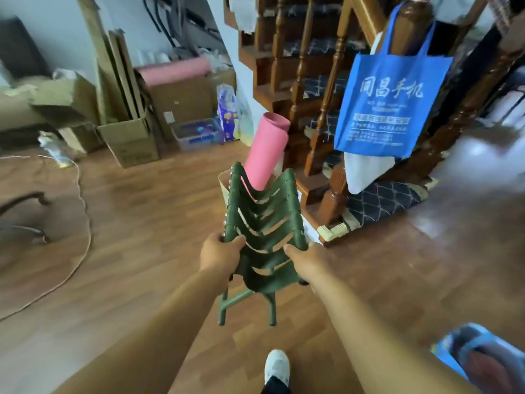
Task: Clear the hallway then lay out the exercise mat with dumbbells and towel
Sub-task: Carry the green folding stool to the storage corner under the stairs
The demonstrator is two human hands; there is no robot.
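Head view, near to far. At the lower edge, a white shoe (pixel 277 365) stands on the wooden floor (pixel 142 223), with a blurred blue object (pixel 454 345) at lower right. Both bare forearms reach forward to a green folding stool (pixel 264 223) with a seat of woven straps. The left hand (pixel 218 257) has its fingers curled round the stool's left side rail, and the right hand (pixel 305 261) grips the right rail likewise. The stool is held tilted, its legs pointing back toward the person; whether its feet touch the floor cannot be told. Just beyond the stool, a rolled pink exercise mat (pixel 265 155) stands in a beige container (pixel 224 183) at the foot of the staircase (pixel 301 66), its top leaning toward the balusters. To the right, a blue tote bag (pixel 389 100) with white print hangs from the newel post (pixel 412 24). A pale cable (pixel 82 194) curves over the floor at left. Against the far wall stand an open cardboard box (pixel 130 143), a clear plastic bin (pixel 196 133) and, atop a taller carton, a second pink roll (pixel 173 71).
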